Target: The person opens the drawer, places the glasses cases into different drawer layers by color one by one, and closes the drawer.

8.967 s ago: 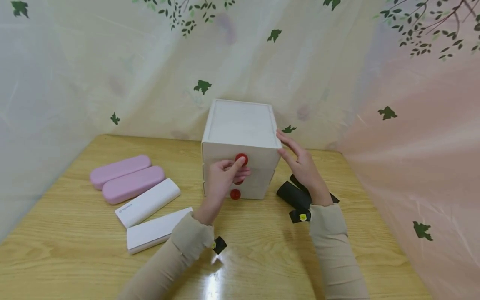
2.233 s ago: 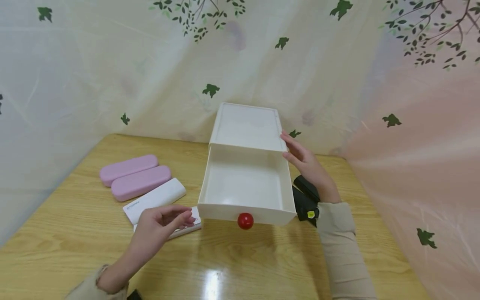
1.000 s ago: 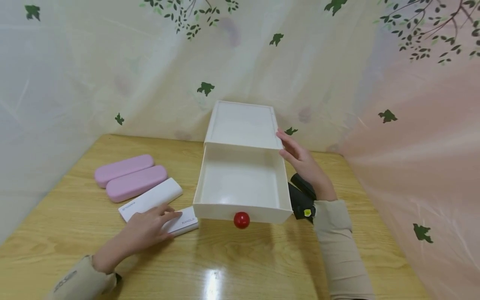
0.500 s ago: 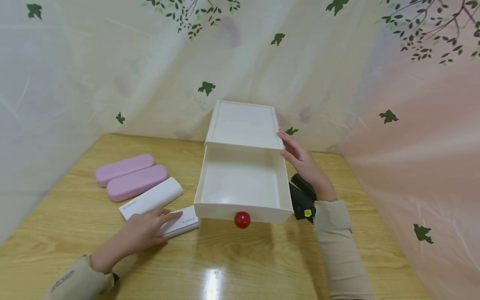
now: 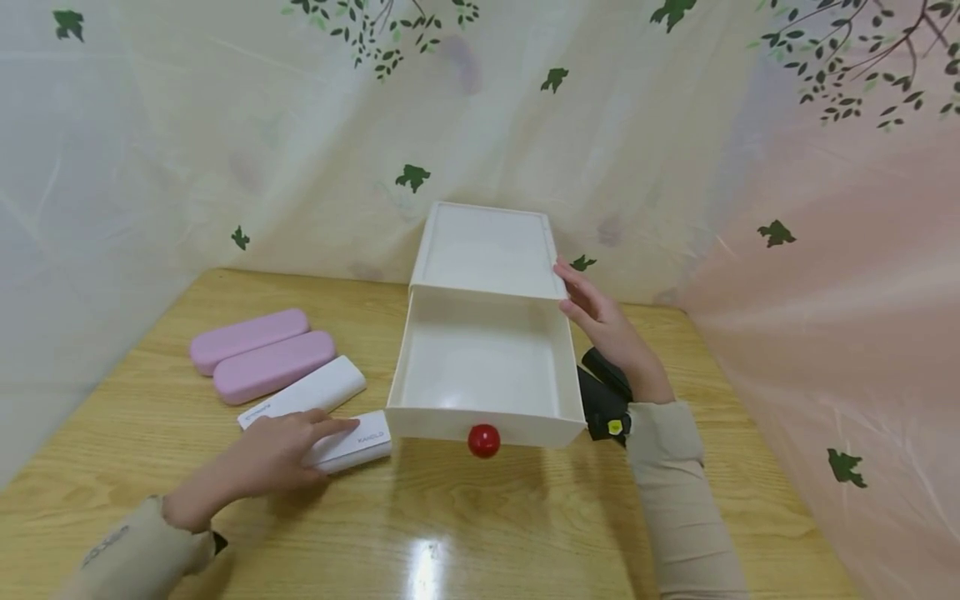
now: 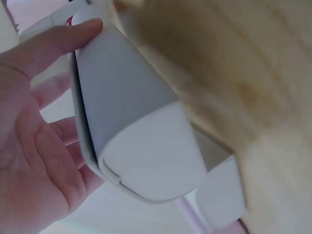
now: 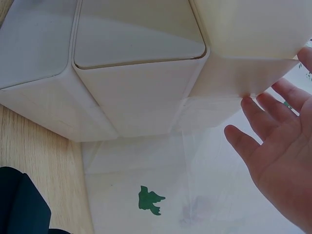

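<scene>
Toward the frame's lower left, I've got the left hand (image 5: pixel 279 456) pinching one end of the nearer white case (image 5: pixel 363 446) beside the pulled-out drawer (image 5: pixel 435 422), right hand (image 5: pixel 618 340) relaxed against the cabinet (image 5: pixel 483 250), and that lopsided hold could let it tip and slip.

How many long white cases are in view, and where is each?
2: one long white case held by the left hand, left of the open white plastic drawer; the other lies beyond that case, beside the pink oblong cases. Closed lower drawers could hide more.
</scene>
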The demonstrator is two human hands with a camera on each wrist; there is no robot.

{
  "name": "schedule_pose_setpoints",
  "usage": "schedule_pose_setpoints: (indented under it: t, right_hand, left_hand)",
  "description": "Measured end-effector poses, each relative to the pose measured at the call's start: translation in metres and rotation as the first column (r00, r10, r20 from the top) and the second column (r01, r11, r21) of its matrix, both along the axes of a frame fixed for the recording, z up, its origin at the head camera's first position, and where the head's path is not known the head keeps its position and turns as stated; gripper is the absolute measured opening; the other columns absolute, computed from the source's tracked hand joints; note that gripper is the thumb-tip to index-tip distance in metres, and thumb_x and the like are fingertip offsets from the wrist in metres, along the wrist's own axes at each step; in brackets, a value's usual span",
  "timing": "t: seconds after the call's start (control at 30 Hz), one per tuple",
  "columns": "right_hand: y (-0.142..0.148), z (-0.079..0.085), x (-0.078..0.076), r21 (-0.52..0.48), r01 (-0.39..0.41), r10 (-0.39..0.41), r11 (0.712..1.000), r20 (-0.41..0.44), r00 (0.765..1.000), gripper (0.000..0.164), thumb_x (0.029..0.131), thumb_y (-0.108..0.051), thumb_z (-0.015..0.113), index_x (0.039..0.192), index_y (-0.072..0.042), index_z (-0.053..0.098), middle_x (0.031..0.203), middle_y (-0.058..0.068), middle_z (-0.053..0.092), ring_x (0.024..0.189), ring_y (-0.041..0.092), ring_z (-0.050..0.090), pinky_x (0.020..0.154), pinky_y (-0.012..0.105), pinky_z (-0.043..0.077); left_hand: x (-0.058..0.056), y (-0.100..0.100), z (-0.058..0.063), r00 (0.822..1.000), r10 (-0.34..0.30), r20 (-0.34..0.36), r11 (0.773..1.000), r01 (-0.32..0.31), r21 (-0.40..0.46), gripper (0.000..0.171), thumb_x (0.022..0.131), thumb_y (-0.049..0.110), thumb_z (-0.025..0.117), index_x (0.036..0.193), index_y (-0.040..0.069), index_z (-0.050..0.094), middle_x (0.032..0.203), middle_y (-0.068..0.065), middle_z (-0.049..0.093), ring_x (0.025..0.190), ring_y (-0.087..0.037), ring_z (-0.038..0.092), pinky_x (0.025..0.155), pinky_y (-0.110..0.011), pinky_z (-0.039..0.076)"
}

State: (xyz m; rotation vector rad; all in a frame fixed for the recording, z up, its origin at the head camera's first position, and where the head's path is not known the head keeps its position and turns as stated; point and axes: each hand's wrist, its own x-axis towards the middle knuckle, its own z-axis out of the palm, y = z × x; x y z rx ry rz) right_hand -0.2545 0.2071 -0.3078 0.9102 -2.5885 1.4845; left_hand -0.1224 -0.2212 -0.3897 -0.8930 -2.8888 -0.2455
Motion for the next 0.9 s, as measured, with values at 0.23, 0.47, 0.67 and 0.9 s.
schedule_pose_setpoints:
  t: [0.23,0.47,0.67,0.9]
  right_hand:
    - [0.001,0.000,0.000,0.002,-0.002,0.002,1.000,-0.002,1.000,0.054,0.102,-0.015,0.047,0.153,-0.012,0.029,0.164,0.003,0.015,0.149,0.028,0.022,0.117,0.050,0.026]
    - [0.002,0.000,0.000,0.009,-0.010,0.010,1.000,0.000,1.000,0.055,0.102,-0.019,0.048,0.153,-0.011,0.029,0.164,0.003,0.014,0.149,0.029,0.021,0.117,0.050,0.026]
    - [0.003,0.000,-0.001,0.004,-0.023,0.023,1.000,0.007,1.000,0.055,0.102,-0.019,0.048,0.153,-0.012,0.028,0.164,0.001,0.013,0.150,0.026,0.019,0.118,0.049,0.025]
    - [0.003,0.001,-0.001,-0.015,-0.034,0.034,0.999,0.016,0.999,0.054,0.103,-0.016,0.047,0.153,-0.012,0.028,0.164,0.000,0.013,0.150,0.024,0.018,0.120,0.048,0.023]
  left_hand:
    - [-0.007,-0.015,0.024,0.999,-0.024,-0.025,1.000,0.024,-0.004,0.063,0.066,0.028,0.085,0.125,0.020,0.065,0.100,-0.002,0.069,0.070,-0.006,0.056,0.050,-0.021,0.039]
    - [-0.020,-0.025,0.057,1.000,-0.012,-0.008,1.000,0.012,0.028,0.062,0.070,0.023,0.080,0.129,0.016,0.062,0.111,-0.012,0.068,0.060,-0.003,0.042,0.046,-0.018,0.032]
    - [-0.029,-0.025,0.097,0.999,0.046,-0.016,0.999,-0.046,0.003,0.062,0.072,0.024,0.077,0.131,0.020,0.060,0.118,-0.012,0.067,0.059,-0.004,0.042,0.044,-0.021,0.032]
    - [-0.036,-0.021,0.134,0.998,0.051,-0.028,0.999,-0.052,-0.016,0.066,0.073,0.028,0.080,0.135,0.022,0.057,0.110,-0.003,0.069,0.066,-0.009,0.049,0.051,-0.023,0.037]
